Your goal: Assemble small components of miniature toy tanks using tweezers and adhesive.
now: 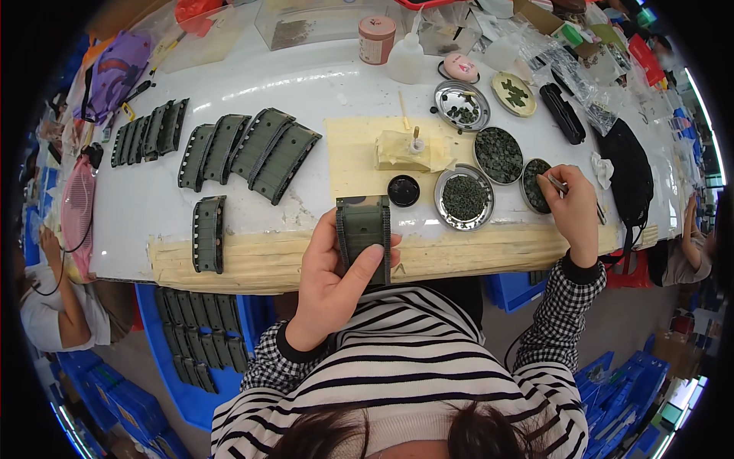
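Observation:
My left hand point(327, 284) is closed round a dark green curved plastic piece point(364, 226) with ridged side edges, held upright at the table's front edge. My thumb presses on its face. At the right, my right hand point(576, 208) pinches metal tweezers point(560, 186), whose tips point into a small round dish of tiny dark green parts point(537, 200). Beside that dish are a larger dish of green parts point(498, 155) and a metal dish of finer green parts point(464, 198). A small black-filled round pot point(404, 190) sits just beyond the held piece.
Similar green curved pieces point(264, 155) stand in groups at the left; one point(209, 234) is apart. A taped block point(414, 151) and white squeeze bottle point(406, 58) stand farther back. A black case point(562, 113) lies right. Below the table, a blue bin point(172, 375) contains more pieces.

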Motion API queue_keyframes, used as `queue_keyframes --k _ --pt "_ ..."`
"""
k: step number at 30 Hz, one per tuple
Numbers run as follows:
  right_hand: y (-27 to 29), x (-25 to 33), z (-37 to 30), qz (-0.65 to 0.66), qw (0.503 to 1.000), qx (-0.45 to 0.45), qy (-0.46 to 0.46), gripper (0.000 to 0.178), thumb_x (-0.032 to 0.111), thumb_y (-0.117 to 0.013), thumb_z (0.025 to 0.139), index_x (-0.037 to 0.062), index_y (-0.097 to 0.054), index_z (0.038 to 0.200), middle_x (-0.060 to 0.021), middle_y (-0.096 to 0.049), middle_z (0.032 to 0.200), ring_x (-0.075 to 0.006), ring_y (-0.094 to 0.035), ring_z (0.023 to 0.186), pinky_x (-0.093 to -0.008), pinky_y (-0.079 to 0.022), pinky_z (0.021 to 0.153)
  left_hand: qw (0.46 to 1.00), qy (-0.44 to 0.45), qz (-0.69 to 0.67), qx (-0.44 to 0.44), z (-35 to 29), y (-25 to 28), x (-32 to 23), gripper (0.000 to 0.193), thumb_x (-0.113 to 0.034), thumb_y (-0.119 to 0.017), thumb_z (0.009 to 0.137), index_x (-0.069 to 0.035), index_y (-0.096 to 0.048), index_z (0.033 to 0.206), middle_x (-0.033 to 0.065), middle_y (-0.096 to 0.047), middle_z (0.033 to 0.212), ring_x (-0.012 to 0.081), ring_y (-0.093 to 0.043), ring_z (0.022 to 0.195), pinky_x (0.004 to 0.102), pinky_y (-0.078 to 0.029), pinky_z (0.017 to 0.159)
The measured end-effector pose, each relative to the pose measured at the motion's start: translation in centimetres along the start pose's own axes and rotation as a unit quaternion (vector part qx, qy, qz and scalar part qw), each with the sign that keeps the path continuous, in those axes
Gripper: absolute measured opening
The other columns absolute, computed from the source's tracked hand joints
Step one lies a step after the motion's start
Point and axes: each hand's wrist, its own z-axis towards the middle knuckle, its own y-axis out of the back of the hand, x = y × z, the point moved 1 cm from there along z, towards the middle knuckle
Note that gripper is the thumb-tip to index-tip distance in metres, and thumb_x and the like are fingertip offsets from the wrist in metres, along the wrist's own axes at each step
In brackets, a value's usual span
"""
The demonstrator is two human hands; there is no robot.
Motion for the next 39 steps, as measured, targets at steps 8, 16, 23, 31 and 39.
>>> queue_keyframes --k 8,16,23,31,39 --pt "0.2 -0.3 0.2 -0.012 1.0 0.022 -0.003 0.016 0.014 -0.071 0.08 -0.001 -0.064 0.084 -0.0149 -0.064 0.076 -0.0285 -0.061 0.067 -0.0365 -0.046 0.062 1.0 0.005 0.0 0.002 0.0 0.1 -0.1 0.041 -0.002 -0.053 0.095 0.001 -0.036 0.132 0.0154 -0.061 0.112 0.0156 -0.063 0.095 0.0301 -0.052 0.087" --pt "0.3 -0.2 0.2 0.006 0.999 0.038 0.008 0.015 0.013 -0.07 0.08 -0.0009 -0.064 0.084 -0.0138 -0.063 0.075 -0.0274 -0.06 0.067 -0.0365 -0.045 0.063 1.0 0.006 -0.003 -0.001 0.0 0.0 -0.1 0.041 -0.002 -0.052 0.096 0.001 -0.036 0.133 0.0153 -0.061 0.112 0.0155 -0.063 0.095 0.0296 -0.053 0.086" --pt "0.7 0.0 0.2 0.072 0.997 0.032 0.015 0.011 0.006 -0.069 0.08 -0.0002 -0.063 0.087 -0.0106 -0.061 0.075 -0.0225 -0.057 0.066 -0.0321 -0.043 0.06 1.0 0.009 -0.002 0.002 -0.1 0.2 0.0 0.041 -0.002 -0.052 0.096 0.0 -0.036 0.133 0.0155 -0.061 0.113 0.0155 -0.063 0.096 0.0297 -0.053 0.087" --pt "0.1 1.7 0.3 0.075 0.991 0.015 0.106 0.013 -0.003 -0.067 0.076 0.0 -0.061 0.088 -0.0092 -0.058 0.076 -0.021 -0.055 0.065 -0.0303 -0.043 0.06 1.0 0.0 -0.007 0.002 0.0 0.3 0.1 0.041 -0.001 -0.052 0.095 0.0 -0.035 0.133 0.0157 -0.062 0.112 0.0154 -0.063 0.094 0.0295 -0.053 0.085" --pt "0.4 0.2 -0.3 0.072 0.992 0.002 0.102 0.016 -0.007 -0.06 0.074 -0.0006 -0.055 0.088 -0.0073 -0.057 0.079 -0.0163 -0.049 0.059 -0.0274 -0.041 0.056 1.0 0.003 -0.003 0.0 0.1 0.3 0.2 0.043 -0.001 -0.051 0.096 0.001 -0.034 0.135 0.0162 -0.062 0.111 0.0155 -0.063 0.094 0.0296 -0.053 0.085"
